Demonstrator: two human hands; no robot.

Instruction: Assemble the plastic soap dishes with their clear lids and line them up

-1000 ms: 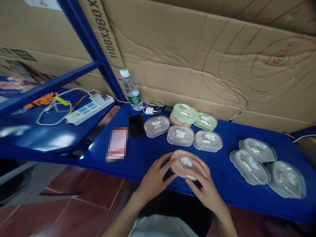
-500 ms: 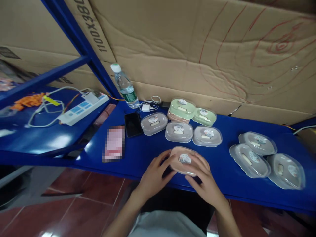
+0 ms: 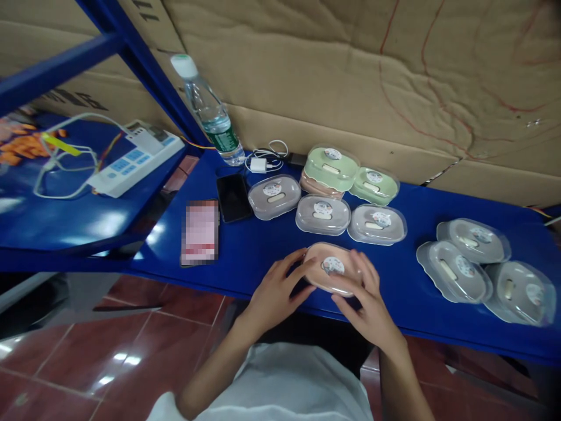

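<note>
A pink oval soap box [image 3: 323, 264] with a clear lid and a round sticker is held between both hands at the front of the blue table. My left hand [image 3: 277, 286] grips its left end, fingers over the top edge and thumb at the near side. Around its right end curve the fingers of my right hand [image 3: 364, 295]. Just behind it stand two grey soap boxes [image 3: 322, 217], with a third grey one [image 3: 268, 202] farther left. A green soap box [image 3: 319, 169] lies stacked on a pink one, beside another green one [image 3: 380, 193].
Three grey soap boxes [image 3: 456, 280] cluster at the right. Left of the hands are a phone with a blurred screen [image 3: 199, 234] and a black phone [image 3: 234, 199]. Behind them stand a water bottle [image 3: 221, 131] and a white charger [image 3: 258, 165]. A power strip [image 3: 131, 169] lies far left.
The camera view has shifted, so the table items appear higher and the bottle larger. Both hands keep their hold on the pink soap box, with the fingers slightly moved.
</note>
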